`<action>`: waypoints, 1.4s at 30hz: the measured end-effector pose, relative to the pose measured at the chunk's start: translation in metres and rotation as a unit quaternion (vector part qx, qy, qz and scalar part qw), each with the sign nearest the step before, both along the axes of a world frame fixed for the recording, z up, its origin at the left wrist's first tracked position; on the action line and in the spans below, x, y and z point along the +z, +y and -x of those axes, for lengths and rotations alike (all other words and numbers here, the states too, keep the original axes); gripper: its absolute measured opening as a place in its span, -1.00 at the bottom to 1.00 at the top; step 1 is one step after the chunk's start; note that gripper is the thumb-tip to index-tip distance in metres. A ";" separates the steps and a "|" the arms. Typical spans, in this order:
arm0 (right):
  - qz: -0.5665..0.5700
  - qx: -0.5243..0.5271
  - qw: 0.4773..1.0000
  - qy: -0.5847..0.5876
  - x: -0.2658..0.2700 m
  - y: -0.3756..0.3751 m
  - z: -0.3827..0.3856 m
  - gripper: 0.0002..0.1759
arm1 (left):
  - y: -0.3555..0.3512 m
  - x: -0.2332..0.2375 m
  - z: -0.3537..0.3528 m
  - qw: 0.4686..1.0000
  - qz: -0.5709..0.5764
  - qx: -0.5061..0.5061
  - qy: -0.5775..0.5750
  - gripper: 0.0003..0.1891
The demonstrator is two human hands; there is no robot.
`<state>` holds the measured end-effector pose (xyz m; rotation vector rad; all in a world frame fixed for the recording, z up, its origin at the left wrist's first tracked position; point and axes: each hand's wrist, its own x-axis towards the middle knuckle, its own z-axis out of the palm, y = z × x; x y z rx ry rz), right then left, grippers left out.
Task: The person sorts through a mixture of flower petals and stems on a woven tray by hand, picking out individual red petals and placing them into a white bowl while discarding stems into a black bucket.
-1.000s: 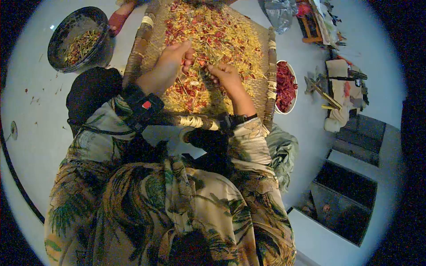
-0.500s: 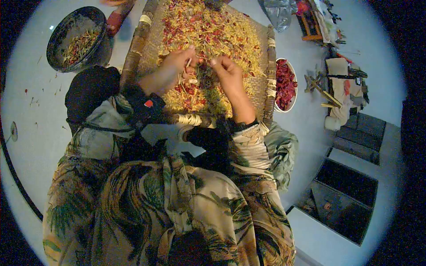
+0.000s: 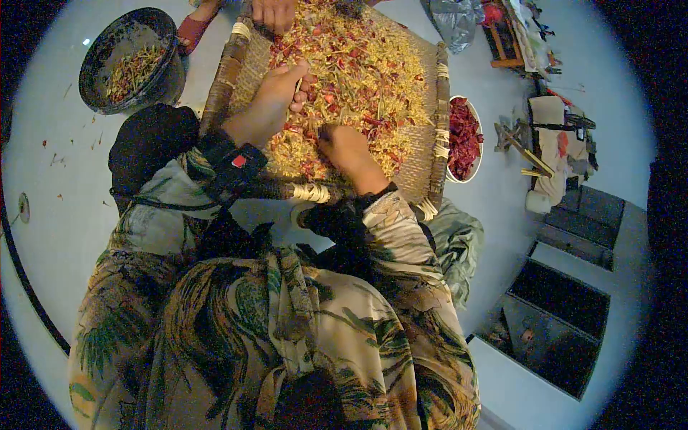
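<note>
A woven tray [image 3: 419, 172] with a thick wooden rim holds yellow seed-like bits [image 3: 398, 72] mixed with dark red dried pieces and thin stems. Over its left part my left hand [image 3: 279, 93] is closed, with a thin pale stem [image 3: 298, 85] showing between thumb and fingers. Lower and to the right, my right hand [image 3: 350, 152] touches the mix near the tray's close edge. Its fingers are bent together in a pinch, and whatever lies between them is hidden.
Another person's hand [image 3: 274, 13] reaches over the far left tray edge. A black bucket [image 3: 168, 89] with stems stands at left. A white bowl [image 3: 476, 161] of dark red dried pieces sits at right. Behind it are a plastic bag [image 3: 455, 25] and a small wooden stand [image 3: 510, 136].
My right hand has moved down and slightly left, from above the mix onto it. My left hand has shifted a little up and left. The other person's hand has come over the tray.
</note>
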<state>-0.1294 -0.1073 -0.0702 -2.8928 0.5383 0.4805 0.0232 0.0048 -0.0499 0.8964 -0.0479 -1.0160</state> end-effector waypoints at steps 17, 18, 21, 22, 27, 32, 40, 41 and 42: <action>0.033 -0.069 0.997 0.029 0.007 -0.009 -0.011 -0.60 | 0.001 0.007 0.001 0.998 -0.033 -0.012 -0.044 -0.72; 0.029 -0.071 0.997 0.027 0.007 -0.009 -0.009 -0.62 | 0.001 0.005 0.002 0.999 -0.026 -0.014 -0.046 -0.72; -0.021 -0.125 0.988 -0.094 0.005 -0.019 0.000 -0.71 | 0.001 0.004 0.001 0.997 -0.026 -0.033 -0.072 -0.70; -0.106 -0.164 0.975 -0.107 0.001 -0.029 0.001 -0.73 | 0.003 0.008 0.002 0.993 -0.042 -0.049 -0.094 -0.69; -0.433 -0.241 0.856 -0.149 0.064 -0.028 -0.012 -0.78 | 0.006 0.027 0.018 0.991 -0.077 -0.105 -0.037 -0.62; -0.410 -0.234 0.853 -0.221 0.062 -0.025 -0.010 -0.77 | 0.006 0.030 0.021 0.983 -0.084 -0.159 0.025 -0.53; 0.012 0.023 0.997 -0.078 0.003 -0.018 -0.007 -0.80 | 0.000 0.000 0.010 0.988 0.005 -0.154 0.000 -0.73; 0.023 0.017 0.997 -0.075 -0.001 -0.024 -0.005 -0.80 | 0.000 -0.001 0.008 0.989 0.009 -0.150 0.001 -0.75; 0.035 0.011 0.997 -0.073 0.006 -0.025 -0.007 -0.80 | 0.000 0.003 0.008 0.991 0.000 -0.136 -0.006 -0.76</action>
